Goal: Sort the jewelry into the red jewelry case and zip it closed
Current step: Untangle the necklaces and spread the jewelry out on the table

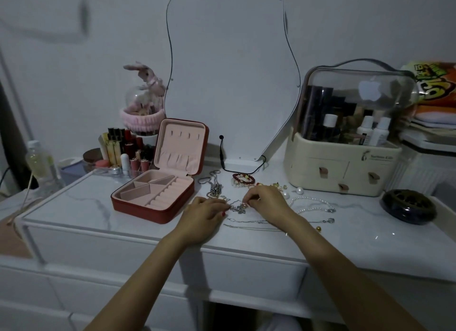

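The red jewelry case (150,208) lies open on the white marble tabletop, its pink lid upright and its pink compartments bare. Just right of it, my left hand (203,218) and my right hand (267,202) meet over a small silver chain piece (238,208), and both pinch it with their fingertips. A silver chain necklace (214,185) lies behind my left hand. Red bead bracelets (243,179) sit further back. A pearl necklace (313,205), loose pearls (299,190) and a thin chain (249,223) lie to the right.
Lipsticks in a clear organiser (123,153) stand behind the case. A cream cosmetics box (345,163) with a clear dome stands at back right. A dark round dish (407,209) sits far right, and a mirror (232,71) leans on the wall.
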